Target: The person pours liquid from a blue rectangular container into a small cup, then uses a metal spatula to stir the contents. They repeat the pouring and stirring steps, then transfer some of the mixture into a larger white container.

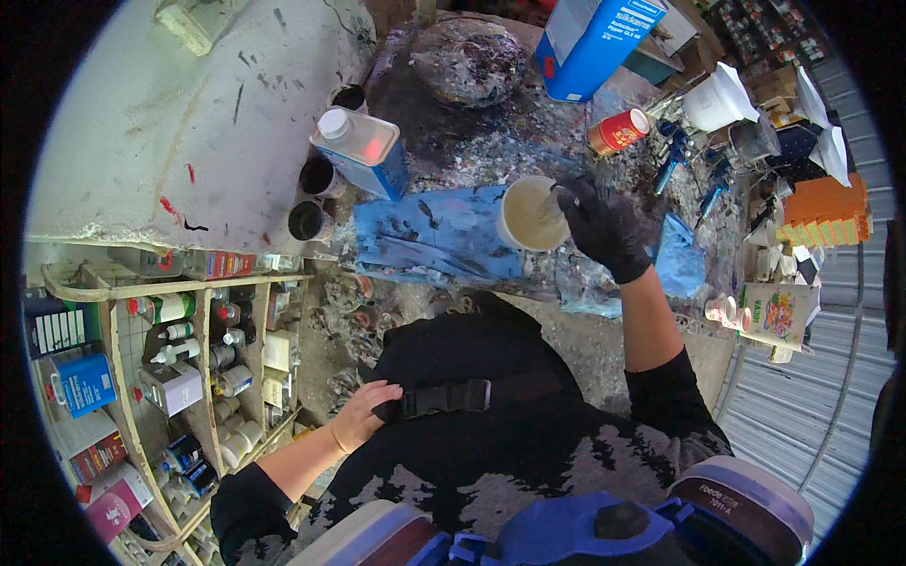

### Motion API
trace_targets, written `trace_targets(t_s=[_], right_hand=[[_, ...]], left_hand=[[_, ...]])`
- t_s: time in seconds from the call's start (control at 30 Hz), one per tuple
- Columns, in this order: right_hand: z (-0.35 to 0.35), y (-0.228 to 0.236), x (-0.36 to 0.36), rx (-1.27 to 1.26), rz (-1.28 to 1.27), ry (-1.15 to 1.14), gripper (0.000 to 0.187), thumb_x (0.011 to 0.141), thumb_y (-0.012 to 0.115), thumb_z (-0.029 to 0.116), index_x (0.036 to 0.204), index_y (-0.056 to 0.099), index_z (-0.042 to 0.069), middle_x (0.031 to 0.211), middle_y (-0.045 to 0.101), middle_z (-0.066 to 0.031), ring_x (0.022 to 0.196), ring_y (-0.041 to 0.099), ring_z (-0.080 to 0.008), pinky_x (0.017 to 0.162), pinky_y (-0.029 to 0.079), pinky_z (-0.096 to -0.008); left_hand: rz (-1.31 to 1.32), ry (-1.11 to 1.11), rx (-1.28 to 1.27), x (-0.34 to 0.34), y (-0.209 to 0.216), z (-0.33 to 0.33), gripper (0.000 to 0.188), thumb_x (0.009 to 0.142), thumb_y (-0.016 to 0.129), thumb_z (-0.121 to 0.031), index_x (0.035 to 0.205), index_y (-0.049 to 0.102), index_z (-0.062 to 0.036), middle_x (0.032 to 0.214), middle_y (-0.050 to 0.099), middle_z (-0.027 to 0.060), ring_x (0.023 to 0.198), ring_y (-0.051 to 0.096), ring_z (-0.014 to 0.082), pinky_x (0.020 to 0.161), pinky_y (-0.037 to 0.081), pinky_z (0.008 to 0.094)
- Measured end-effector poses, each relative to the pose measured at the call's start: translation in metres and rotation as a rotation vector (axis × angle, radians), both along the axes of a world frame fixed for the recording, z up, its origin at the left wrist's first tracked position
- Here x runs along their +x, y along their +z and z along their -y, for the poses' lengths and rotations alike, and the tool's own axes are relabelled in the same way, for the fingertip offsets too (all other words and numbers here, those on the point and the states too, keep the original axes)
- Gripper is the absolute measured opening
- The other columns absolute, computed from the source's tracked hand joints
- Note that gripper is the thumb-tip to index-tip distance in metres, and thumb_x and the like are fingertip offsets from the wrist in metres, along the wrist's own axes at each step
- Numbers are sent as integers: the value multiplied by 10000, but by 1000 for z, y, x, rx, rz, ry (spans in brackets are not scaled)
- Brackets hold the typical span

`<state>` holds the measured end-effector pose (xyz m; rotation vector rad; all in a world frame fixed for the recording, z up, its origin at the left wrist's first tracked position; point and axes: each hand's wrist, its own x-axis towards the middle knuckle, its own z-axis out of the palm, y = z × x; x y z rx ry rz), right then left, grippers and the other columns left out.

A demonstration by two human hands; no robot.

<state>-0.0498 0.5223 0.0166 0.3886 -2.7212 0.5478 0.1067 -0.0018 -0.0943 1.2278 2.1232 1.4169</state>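
A white plastic cup with cloudy pale liquid stands at the front of the paint-stained bench, beside a blue cloth. My right hand, in a black glove, is at the cup's right rim with its fingers curled. A pale, see-through streak runs from the fingertips into the liquid; I cannot make out what it is. My bare left hand lies against my front at the waist, fingers stretched out. It touches the end of a black strap next to the buckle.
A metal can and several dark-mouthed cups stand left of the cup. Farther back are a tall blue can, a red paper cup and blue spray guns. Crowded shelves are at lower left.
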Motion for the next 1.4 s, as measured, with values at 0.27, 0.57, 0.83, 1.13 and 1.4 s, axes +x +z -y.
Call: trace_targets(t_s=[0.27,0.57,0.83,1.13,1.4], right_hand=[[20,-10,-12,-167,-125,178,188,928,774,152,1115,768,152,1058,764,-125,899,752,-341,735,596,-441],[-22,3,-33,-9,-1,278,123,930,738,160,1044,770,129,980,763,-114,843,748,-323,721,587,-436],[-4,-8,-26,-114,-169,424,136,919,759,178,1042,789,130,1024,787,-108,864,766,-316,734,605,-439],[-38,3,-37,-32,33,297,178,941,749,176,1099,784,103,933,770,-153,741,748,-330,655,589,-422],[-11,-10,-25,-210,-72,417,161,955,747,161,1111,772,128,1065,772,-114,827,743,-311,680,585,-399]], left_hand=[[239,-27,-149,41,-13,-8,604,1028,609,-466,1489,540,-81,1497,588,145,1424,503,424,1208,391,520],[366,170,-124,86,17,-53,781,969,612,-649,1487,557,-68,1472,624,147,1433,507,428,1213,379,528],[441,274,-180,93,28,-72,752,850,792,-511,1411,625,-40,1464,622,172,1434,509,438,1205,387,541],[347,622,-709,139,-51,10,679,750,907,-349,1298,672,-25,1246,680,170,1157,649,326,979,515,437],[1463,1496,-147,270,-207,72,359,866,851,-355,879,736,-15,807,747,122,758,722,242,705,550,412]])
